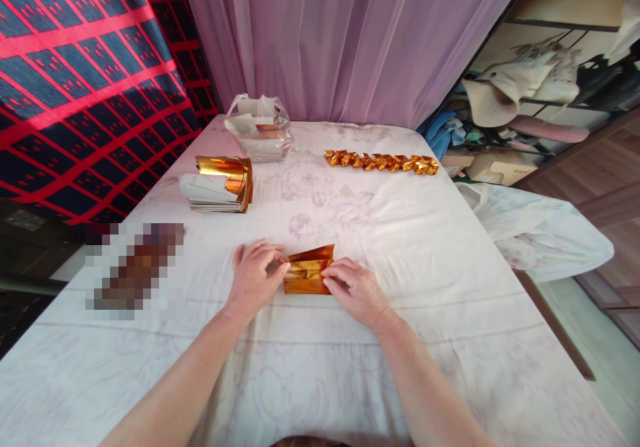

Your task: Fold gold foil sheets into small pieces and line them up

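Pinches a gold foil sheet [307, 279] at both ends on a cloth-covered table [320, 380]

Grips the sheet's left end narrowly with the left hand [255, 277], between thumb and forefinger, with the other fingers curved out beyond; grips the right end just as narrowly with the right hand [353, 284], with fingertips and thumb together on the foil; holds the sheet between both hands, centrally on the table, with its far flap tilted up along a fold; farther off, to the left, a curved stack of gold and white sheets [215, 190], and behind that a clear plastic bag [257, 130] with pale pieces inside; to the far right, a row of folded gold pieces [383, 162], lying crosswise; beyond the table's far edge, a purple curtain [325, 40]
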The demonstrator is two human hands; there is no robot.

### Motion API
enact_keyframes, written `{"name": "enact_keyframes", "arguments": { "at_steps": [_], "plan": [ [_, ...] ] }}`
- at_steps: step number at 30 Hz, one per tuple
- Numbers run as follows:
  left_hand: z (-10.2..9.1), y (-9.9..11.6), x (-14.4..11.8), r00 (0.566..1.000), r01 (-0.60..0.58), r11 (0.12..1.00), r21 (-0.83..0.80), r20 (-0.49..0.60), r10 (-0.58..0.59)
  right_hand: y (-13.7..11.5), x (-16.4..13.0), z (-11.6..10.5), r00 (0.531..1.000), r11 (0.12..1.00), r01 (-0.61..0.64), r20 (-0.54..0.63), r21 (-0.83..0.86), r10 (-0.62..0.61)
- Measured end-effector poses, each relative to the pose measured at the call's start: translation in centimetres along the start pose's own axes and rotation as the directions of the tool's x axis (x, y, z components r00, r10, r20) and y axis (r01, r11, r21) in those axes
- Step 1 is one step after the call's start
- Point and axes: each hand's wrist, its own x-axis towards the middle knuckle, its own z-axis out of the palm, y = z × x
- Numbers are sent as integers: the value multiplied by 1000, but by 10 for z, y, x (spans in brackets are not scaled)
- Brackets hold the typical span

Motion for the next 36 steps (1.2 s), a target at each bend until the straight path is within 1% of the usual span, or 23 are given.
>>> {"name": "enact_keyframes", "arguments": {
  "at_steps": [3, 7, 10, 12, 14, 17, 21, 26, 29, 32, 36],
  "plan": [
    [1, -2, 0, 999, -31, 998, -50, -44, 29, -7, 0, 2, 999, 1000, 11, -44, -10, -12],
    [-1, 0, -2, 995, -59, 988, -144, -83, 47, -18, 1, 6, 995, 988, 6, -100, -152, -21],
    [-3, 7, -7, 996, -21, 976, -218, -85, 2, -27, 2, 9, 991, 967, 5, -127, -253, -38],
    [-3, 12, -11, 995, 18, 970, -241, -92, -41, -34, 2, 11, 990, 962, 8, -130, -272, -45],
    [-3, 17, -15, 994, 42, 964, -262, -87, -67, -39, 2, 13, 990, 966, 9, -135, -257, -45],
    [-2, 22, -18, 995, 50, 953, -299, -70, -74, -45, 1, 17, 993, 977, 0, -118, -213, -25],
    [-3, 26, -22, 998, 35, 932, -361, -42, -54, -50, 0, 18, 996, 986, -19, -85, -164, 5],
    [-4, 29, -24, 999, 10, 913, -409, -24, -22, -57, 1, 13, 998, 993, -12, -59, -117, 5],
    [-5, 29, -25, 1000, -7, 911, -413, -5, 5, -59, 1, 12, 995, 994, 15, -92, -108, -25],
    [-7, 28, -26, 998, -59, 912, -407, 11, 69, -59, 1, 12, 989, 992, 40, -137, -121, -57],
    [-10, 26, -28, 989, -126, 892, -435, 17, 148, -59, 0, 12, 981, 987, 33, -185, -154, -62]
  ]
}}
